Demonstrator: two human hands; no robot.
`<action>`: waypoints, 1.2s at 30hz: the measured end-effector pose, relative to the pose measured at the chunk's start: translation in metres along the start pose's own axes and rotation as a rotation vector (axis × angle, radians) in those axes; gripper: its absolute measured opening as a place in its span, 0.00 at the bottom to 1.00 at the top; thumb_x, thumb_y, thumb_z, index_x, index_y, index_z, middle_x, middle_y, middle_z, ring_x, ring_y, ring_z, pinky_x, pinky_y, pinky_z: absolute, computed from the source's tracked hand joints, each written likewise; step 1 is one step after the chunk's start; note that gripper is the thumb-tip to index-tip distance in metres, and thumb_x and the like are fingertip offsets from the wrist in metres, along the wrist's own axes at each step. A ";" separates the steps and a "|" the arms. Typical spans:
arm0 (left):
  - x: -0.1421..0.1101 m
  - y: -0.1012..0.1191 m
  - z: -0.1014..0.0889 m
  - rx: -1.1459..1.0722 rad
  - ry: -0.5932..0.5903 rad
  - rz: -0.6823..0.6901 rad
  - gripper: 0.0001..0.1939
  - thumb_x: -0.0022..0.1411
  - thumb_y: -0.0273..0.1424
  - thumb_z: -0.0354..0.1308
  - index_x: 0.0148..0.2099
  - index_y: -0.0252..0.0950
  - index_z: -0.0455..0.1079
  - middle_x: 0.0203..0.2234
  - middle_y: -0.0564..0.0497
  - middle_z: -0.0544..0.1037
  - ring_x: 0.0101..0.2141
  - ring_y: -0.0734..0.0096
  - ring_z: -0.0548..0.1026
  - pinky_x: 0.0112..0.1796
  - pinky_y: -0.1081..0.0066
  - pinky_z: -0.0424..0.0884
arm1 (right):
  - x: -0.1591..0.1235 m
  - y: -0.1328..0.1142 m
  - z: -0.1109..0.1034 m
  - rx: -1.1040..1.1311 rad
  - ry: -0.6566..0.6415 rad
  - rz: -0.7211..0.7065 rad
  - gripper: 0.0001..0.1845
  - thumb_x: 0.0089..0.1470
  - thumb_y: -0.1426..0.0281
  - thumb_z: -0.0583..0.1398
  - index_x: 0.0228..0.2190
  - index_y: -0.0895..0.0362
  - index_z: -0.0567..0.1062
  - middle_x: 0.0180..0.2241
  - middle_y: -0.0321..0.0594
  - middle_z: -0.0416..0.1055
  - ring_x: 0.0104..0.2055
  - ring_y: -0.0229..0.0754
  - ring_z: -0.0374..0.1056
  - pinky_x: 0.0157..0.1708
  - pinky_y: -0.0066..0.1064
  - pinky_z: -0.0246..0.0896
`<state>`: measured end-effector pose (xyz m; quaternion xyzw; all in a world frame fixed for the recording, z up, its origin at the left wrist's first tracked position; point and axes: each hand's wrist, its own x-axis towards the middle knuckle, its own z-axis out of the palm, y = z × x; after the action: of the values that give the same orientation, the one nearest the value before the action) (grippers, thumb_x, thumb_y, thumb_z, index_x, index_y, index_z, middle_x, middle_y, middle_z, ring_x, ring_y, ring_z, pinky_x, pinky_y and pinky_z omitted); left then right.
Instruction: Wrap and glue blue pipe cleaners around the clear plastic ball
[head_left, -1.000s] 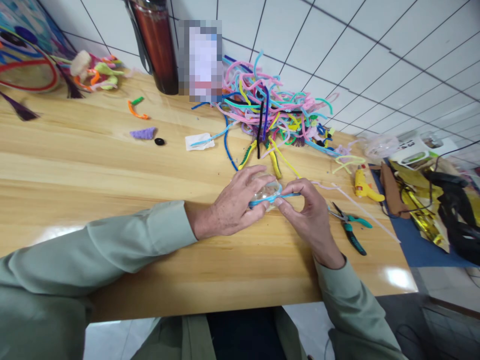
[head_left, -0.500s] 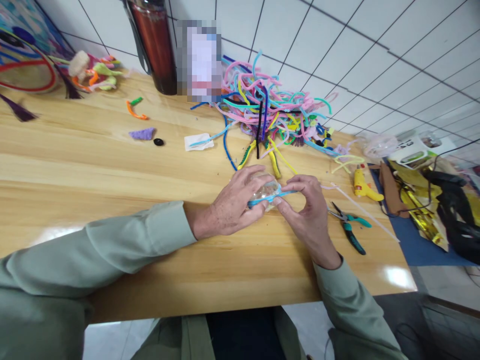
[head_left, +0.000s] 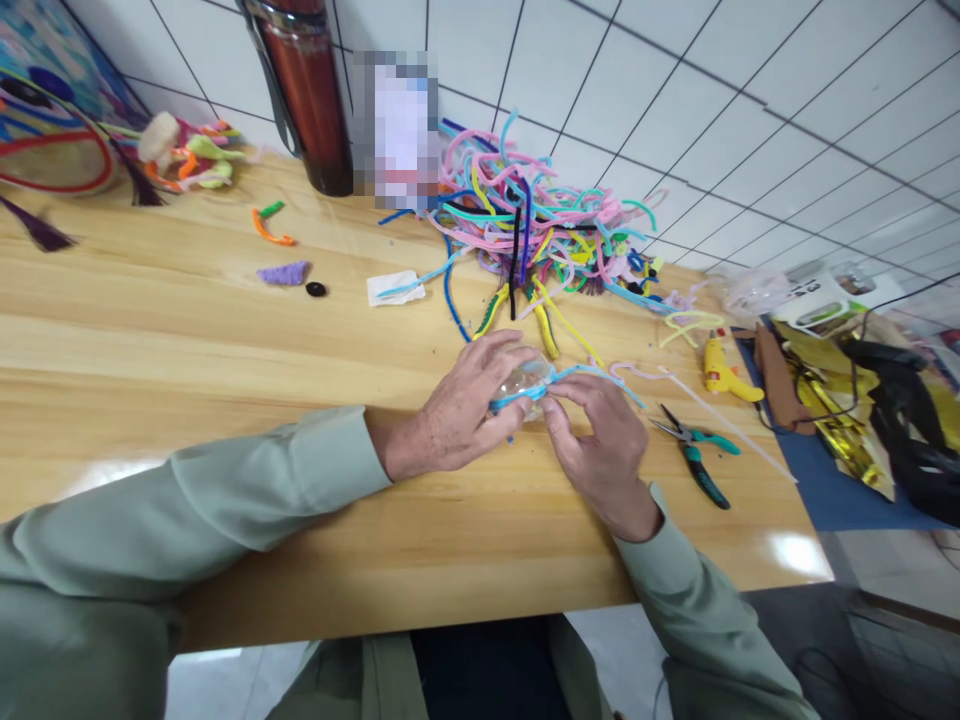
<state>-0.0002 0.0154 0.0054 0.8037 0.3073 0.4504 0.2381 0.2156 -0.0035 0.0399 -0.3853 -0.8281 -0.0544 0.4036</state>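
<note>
My left hand (head_left: 472,405) is wrapped round a clear, rounded plastic piece (head_left: 527,375), part of it hidden by the fingers. A light blue pipe cleaner (head_left: 577,369) runs along its near side, and its free end curves off to the right above my right hand. My right hand (head_left: 596,430) pinches at the right edge of the clear piece, thumb and forefinger on the blue pipe cleaner. Just to the right lie needle-nose pliers (head_left: 697,452) with teal and black handles. Beyond my hands are yellow-green handled pliers (head_left: 545,325), their jaws under the pile.
A tangled heap of coloured pipe cleaners (head_left: 525,215) lies against the tiled wall. A dark red flask (head_left: 315,110) stands beside it. To the right are a yellow glue gun (head_left: 721,368) and gold foil (head_left: 847,440). A purple piece (head_left: 283,273) and black disc (head_left: 316,290) lie left.
My right hand has shifted slightly left and down, closer to the clear piece. The blue pipe cleaner's end, earlier between its fingers, now sticks out free to the right.
</note>
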 end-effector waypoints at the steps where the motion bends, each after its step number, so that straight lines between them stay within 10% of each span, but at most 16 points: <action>1: 0.000 0.000 0.000 0.001 -0.004 -0.008 0.25 0.77 0.31 0.54 0.72 0.41 0.59 0.66 0.37 0.69 0.72 0.46 0.62 0.69 0.39 0.65 | -0.001 0.000 0.000 -0.012 -0.001 -0.006 0.14 0.64 0.77 0.65 0.48 0.49 0.77 0.42 0.42 0.83 0.46 0.49 0.80 0.47 0.44 0.78; 14: -0.002 -0.008 -0.001 -0.059 0.038 -0.104 0.24 0.79 0.36 0.53 0.72 0.41 0.60 0.68 0.36 0.66 0.71 0.49 0.63 0.71 0.43 0.63 | -0.013 -0.007 0.014 -0.038 -0.058 -0.075 0.26 0.66 0.68 0.66 0.63 0.57 0.70 0.58 0.59 0.75 0.60 0.61 0.76 0.54 0.56 0.79; 36: -0.003 -0.007 -0.005 -0.117 0.058 -0.073 0.23 0.82 0.40 0.46 0.73 0.42 0.62 0.68 0.38 0.68 0.71 0.51 0.64 0.71 0.43 0.63 | -0.012 -0.006 0.016 -0.052 -0.051 -0.066 0.26 0.66 0.71 0.64 0.63 0.54 0.70 0.59 0.56 0.76 0.61 0.60 0.76 0.57 0.59 0.77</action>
<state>-0.0074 0.0186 0.0014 0.7633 0.3166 0.4816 0.2918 0.2062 -0.0089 0.0222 -0.3693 -0.8487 -0.0795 0.3701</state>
